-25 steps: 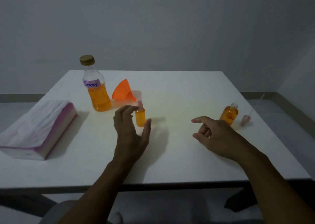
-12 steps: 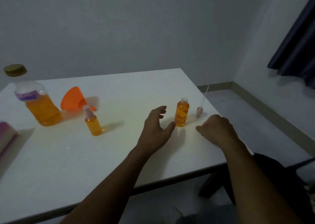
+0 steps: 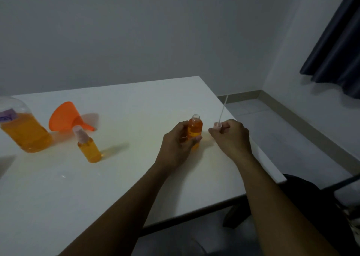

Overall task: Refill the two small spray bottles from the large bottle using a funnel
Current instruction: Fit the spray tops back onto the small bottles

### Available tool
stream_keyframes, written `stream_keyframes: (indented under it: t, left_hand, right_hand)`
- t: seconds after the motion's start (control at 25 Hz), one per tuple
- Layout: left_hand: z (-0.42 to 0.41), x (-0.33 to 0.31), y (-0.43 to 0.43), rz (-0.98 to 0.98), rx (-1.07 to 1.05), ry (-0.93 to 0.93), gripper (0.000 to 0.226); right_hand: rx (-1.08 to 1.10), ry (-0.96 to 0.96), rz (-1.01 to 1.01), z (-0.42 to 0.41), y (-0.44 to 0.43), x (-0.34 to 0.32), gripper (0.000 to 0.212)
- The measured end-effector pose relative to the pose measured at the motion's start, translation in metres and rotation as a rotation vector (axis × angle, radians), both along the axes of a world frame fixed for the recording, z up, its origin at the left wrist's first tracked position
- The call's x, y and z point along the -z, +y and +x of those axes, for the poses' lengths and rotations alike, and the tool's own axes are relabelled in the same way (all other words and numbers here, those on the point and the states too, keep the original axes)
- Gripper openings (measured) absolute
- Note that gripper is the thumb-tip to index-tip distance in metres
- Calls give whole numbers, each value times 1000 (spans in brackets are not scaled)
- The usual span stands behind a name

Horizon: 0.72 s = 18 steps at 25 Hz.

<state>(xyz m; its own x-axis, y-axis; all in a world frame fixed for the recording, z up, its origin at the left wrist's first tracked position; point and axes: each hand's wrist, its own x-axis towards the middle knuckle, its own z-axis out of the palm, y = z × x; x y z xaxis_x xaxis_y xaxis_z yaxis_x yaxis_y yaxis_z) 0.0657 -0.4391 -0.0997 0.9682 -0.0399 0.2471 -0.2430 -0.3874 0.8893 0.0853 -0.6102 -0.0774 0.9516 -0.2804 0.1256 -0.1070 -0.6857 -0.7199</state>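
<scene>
My left hand (image 3: 176, 144) grips an uncapped small spray bottle (image 3: 194, 128) full of orange liquid, standing near the table's right edge. Just right of it, my right hand (image 3: 232, 137) pinches the bottle's spray head (image 3: 217, 125), whose thin dip tube (image 3: 223, 108) points up and away. A second small spray bottle (image 3: 88, 145), capped and filled, stands left of centre. Behind it an orange funnel (image 3: 66, 118) lies on its side. The large bottle (image 3: 22, 130) of orange liquid stands at the left edge of view, cut off.
The white table (image 3: 120, 178) ends close to the right of my hands, with floor beyond. A dark chair (image 3: 311, 193) sits at the lower right and a dark curtain (image 3: 339, 41) hangs at the upper right.
My left hand has closed round the uncapped bottle. My right hand has picked up the spray head that lay on the table beside it. The view has turned further right.
</scene>
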Motion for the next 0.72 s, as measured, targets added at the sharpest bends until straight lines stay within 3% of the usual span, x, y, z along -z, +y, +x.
stream_keyframes:
  t: [0.16, 0.28, 0.48, 0.72]
  left_hand:
    - [-31, -12, 37, 28, -85, -67, 47]
    - [-60, -19, 82, 77, -152, -112, 46]
    - [-89, -16, 130, 124, -284, -111, 46]
    - [-95, -13, 144, 108, -313, -103, 42]
  right_hand:
    - [-303, -73, 130, -24, 12, -27, 27]
    - [-464, -93, 114, -43, 32, -42, 26]
    - [-552, -224, 76, -56, 54, -60, 24]
    - [-581, -298, -116, -59, 70, -69, 22]
